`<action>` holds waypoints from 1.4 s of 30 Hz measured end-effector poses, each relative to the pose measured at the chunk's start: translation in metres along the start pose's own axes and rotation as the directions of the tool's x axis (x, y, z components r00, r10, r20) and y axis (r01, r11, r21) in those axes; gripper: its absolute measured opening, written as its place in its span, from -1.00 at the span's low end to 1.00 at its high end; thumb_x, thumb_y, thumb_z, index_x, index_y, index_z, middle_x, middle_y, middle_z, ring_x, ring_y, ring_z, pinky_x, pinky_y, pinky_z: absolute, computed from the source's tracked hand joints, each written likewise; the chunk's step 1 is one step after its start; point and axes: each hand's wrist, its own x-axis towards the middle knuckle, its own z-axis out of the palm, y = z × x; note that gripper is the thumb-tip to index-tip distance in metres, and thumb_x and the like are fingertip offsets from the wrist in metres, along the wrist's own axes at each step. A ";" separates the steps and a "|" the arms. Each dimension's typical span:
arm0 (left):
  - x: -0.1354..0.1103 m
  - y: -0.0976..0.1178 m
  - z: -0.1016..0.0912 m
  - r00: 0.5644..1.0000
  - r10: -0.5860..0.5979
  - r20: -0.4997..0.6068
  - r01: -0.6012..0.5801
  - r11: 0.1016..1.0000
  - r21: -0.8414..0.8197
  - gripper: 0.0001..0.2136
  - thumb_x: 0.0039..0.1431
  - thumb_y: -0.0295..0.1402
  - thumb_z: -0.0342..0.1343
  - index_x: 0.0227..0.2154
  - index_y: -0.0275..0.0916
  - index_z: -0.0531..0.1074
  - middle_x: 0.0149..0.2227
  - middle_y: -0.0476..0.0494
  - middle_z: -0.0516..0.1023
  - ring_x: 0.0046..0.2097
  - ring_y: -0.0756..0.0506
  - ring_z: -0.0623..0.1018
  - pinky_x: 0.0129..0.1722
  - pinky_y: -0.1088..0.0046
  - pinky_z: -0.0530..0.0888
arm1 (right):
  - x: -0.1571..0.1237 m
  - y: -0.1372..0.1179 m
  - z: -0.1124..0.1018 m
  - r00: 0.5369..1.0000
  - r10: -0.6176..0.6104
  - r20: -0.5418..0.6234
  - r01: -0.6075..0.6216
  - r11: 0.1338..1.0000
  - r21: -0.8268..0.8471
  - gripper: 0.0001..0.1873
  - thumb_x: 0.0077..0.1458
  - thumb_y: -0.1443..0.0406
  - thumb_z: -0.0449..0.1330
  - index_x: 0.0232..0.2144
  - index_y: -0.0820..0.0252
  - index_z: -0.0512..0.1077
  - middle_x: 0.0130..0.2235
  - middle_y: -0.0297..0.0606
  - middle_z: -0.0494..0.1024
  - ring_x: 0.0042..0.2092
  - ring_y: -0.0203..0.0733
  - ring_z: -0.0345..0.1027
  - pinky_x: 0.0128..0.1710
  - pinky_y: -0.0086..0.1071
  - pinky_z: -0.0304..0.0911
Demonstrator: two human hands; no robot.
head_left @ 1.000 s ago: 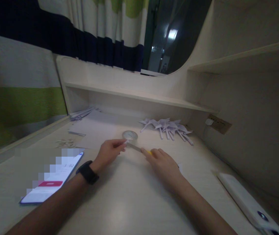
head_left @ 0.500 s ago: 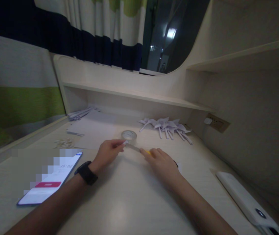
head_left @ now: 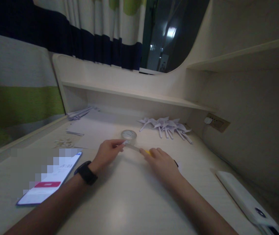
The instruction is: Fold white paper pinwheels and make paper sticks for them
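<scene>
My right hand (head_left: 161,161) is closed around the yellow handle of a utility knife (head_left: 132,148), its blade pointing left. The blade's tip meets a small white paper piece (head_left: 124,143) pinched in the fingertips of my left hand (head_left: 107,151). Whether the blade cuts into the piece or only touches it, I cannot tell. A black watch is on my left wrist. Just behind the fingertips lies a roll of clear tape (head_left: 129,135). Beyond my right hand, several white paper pinwheels (head_left: 166,125) with rolled paper sticks lie in a row.
White paper sheets (head_left: 95,127) and rolled paper sticks (head_left: 82,113) lie at the back left. Small scraps (head_left: 64,143) are near a lit phone (head_left: 48,182). A long white device (head_left: 242,195) sits at right, below a wall socket (head_left: 218,122). A low shelf (head_left: 134,94) spans the back.
Both hands hold nearly the same pose, with the blade still at the white piece. The phone's timer has advanced by one second.
</scene>
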 end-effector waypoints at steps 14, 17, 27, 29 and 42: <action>-0.001 0.002 0.000 1.000 -0.010 0.004 0.009 0.999 0.035 -0.70 0.08 -0.29 0.07 -0.17 -0.26 0.56 -0.35 -0.14 0.64 -0.39 -0.11 0.59 -0.39 0.44 0.45 | 0.000 -0.001 -0.004 0.999 0.000 0.041 0.000 1.000 -0.004 -0.46 0.22 0.35 0.01 0.22 0.03 0.06 -0.21 -0.16 0.41 -0.22 -0.13 0.21 -0.25 -0.31 0.13; -0.001 0.001 -0.001 1.000 0.014 0.004 -0.015 0.998 0.060 -0.72 0.09 -0.29 0.07 -0.18 -0.24 0.56 -0.39 -0.12 0.64 -0.38 -0.11 0.59 -0.35 0.42 0.46 | 0.000 -0.002 -0.006 0.999 0.001 0.049 -0.002 1.000 0.006 -0.46 0.22 0.35 0.01 0.22 0.01 0.04 -0.20 -0.17 0.41 -0.21 -0.13 0.21 -0.25 -0.31 0.14; -0.002 0.005 -0.002 1.000 0.005 0.009 -0.006 0.998 0.068 -0.72 0.09 -0.29 0.06 -0.20 -0.27 0.57 -0.37 -0.15 0.64 -0.40 -0.11 0.59 -0.37 0.43 0.46 | 0.000 -0.002 -0.006 0.998 0.010 0.065 -0.010 1.000 0.006 -0.46 0.21 0.36 0.00 0.22 0.02 0.05 -0.20 -0.16 0.42 -0.20 -0.11 0.21 -0.25 -0.30 0.15; -0.002 0.006 -0.002 1.000 -0.005 0.014 0.003 0.997 0.076 -0.71 0.09 -0.29 0.06 -0.19 -0.27 0.56 -0.36 -0.15 0.64 -0.39 -0.11 0.60 -0.36 0.43 0.46 | 0.000 -0.002 -0.006 0.998 0.011 0.064 -0.012 1.000 0.016 -0.46 0.21 0.36 0.01 0.21 0.01 0.06 -0.20 -0.16 0.41 -0.20 -0.10 0.22 -0.25 -0.30 0.15; -0.003 0.000 -0.001 0.999 0.036 0.012 -0.038 0.987 0.155 -0.70 0.12 -0.27 0.03 -0.17 -0.23 0.56 -0.41 -0.15 0.64 -0.36 -0.14 0.60 -0.32 0.42 0.44 | 0.000 -0.003 -0.008 0.997 0.007 0.079 -0.008 1.000 0.009 -0.47 0.21 0.34 0.03 0.21 0.02 0.07 -0.20 -0.15 0.40 -0.19 -0.10 0.21 -0.22 -0.29 0.16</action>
